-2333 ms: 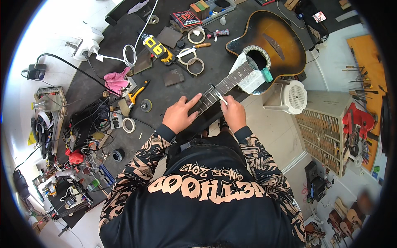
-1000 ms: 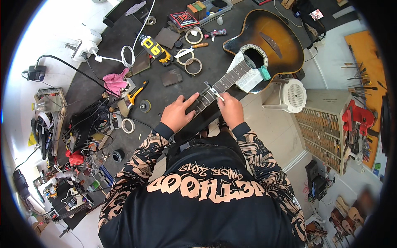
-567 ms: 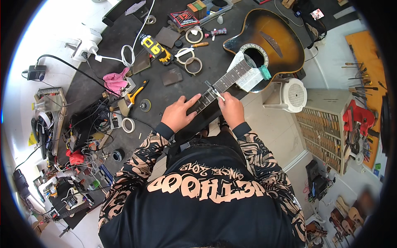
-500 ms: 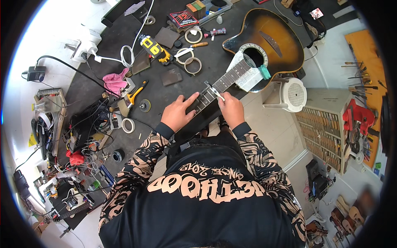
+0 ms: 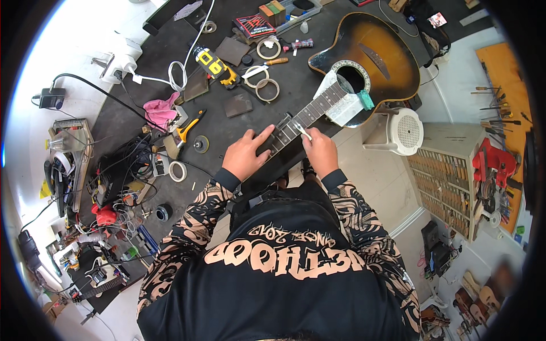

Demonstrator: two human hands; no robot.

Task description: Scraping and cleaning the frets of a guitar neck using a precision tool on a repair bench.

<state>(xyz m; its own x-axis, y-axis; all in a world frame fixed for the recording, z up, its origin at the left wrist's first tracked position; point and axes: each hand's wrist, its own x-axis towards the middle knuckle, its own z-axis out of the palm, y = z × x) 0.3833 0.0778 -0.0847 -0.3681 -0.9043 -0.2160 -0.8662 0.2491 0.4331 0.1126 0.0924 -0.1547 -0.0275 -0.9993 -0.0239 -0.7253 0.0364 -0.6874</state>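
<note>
Shifted slightly since a moment ago, the slim tool (image 5: 305,134) sits pinched in the right hand (image 5: 322,153) over the guitar neck (image 5: 313,112); the left hand (image 5: 244,156), spread, touches it. Beneath the guitar (image 5: 392,57), dark bench (image 5: 222,124); beside it, white stool (image 5: 407,132).

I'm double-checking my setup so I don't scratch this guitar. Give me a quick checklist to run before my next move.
1. Brown-and-black sunburst acoustic guitar lying on the dark workbench: ok.
2. Left hand on the dark fretted neck: ok, thumb and forefinger spread.
3. Right hand gripping the slim, pale-handled tool: ok.
4. Tool's tip touching only a fret: cannot tell, too small.
5. White sheet covering the guitar top beside the fretboard's end: ok, with green tape near its edge.
6. Bench beyond the neck cleared: not ok, a flat, dark rectangular piece lies there.
</note>
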